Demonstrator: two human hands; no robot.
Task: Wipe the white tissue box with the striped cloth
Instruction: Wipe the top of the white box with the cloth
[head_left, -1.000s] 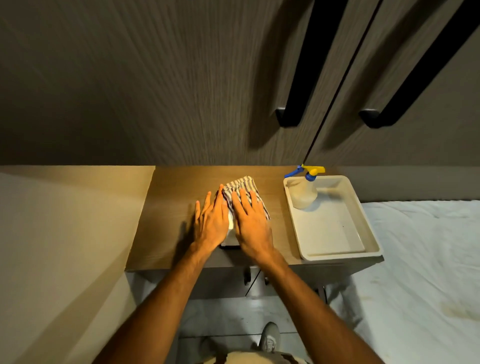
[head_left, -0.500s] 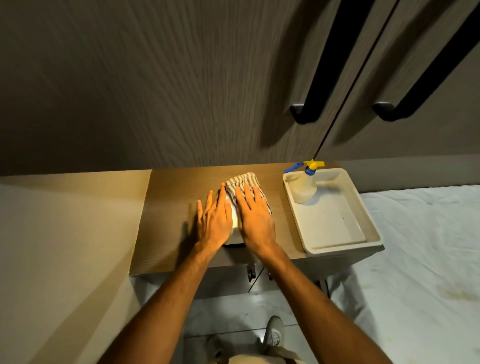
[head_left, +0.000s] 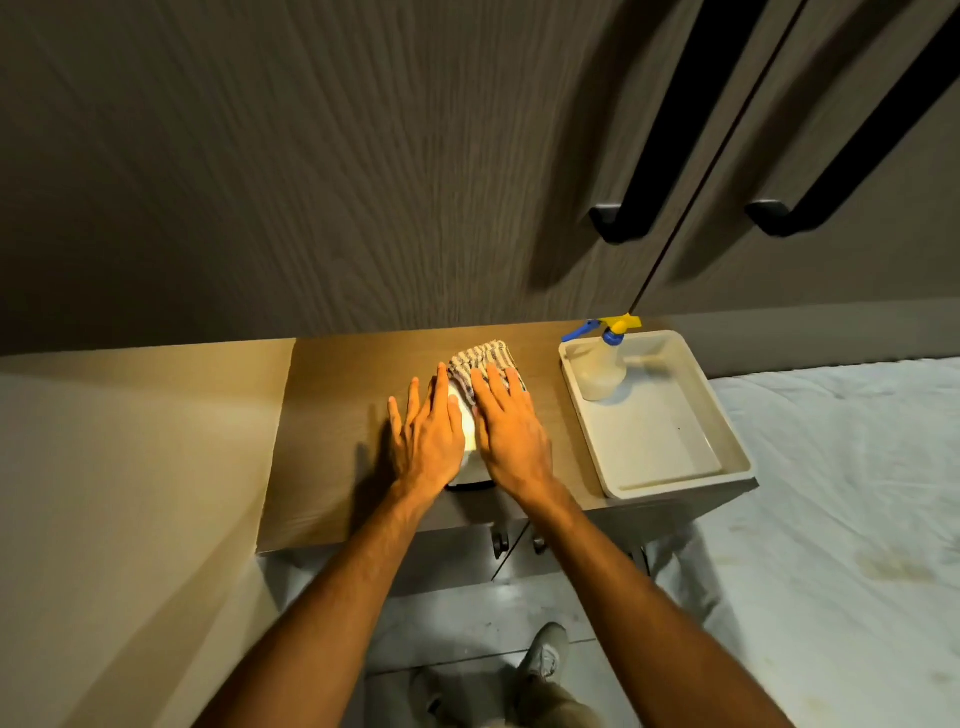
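Head view: both hands lie flat on the white tissue box (head_left: 467, 434), which sits mid-way along the wooden tabletop (head_left: 337, 415), near its front edge
Box handling: probably light and hollow, walls that could dent, likely to slide on the smooth wood unless pinned
Cloth handling: striped cloth (head_left: 480, 364) is soft and limp, bunched over the far end of the box; best driven under a flat palm, not pinched
Left hand (head_left: 428, 441): fingers spread and straight, palm down on the box's left part, clasping nothing
Right hand (head_left: 511, 441): fingers extended, tips pressing on the cloth, not curled round it
Nearby: spray bottle (head_left: 600, 371) stands in the white tray (head_left: 727, 441), apart from the box
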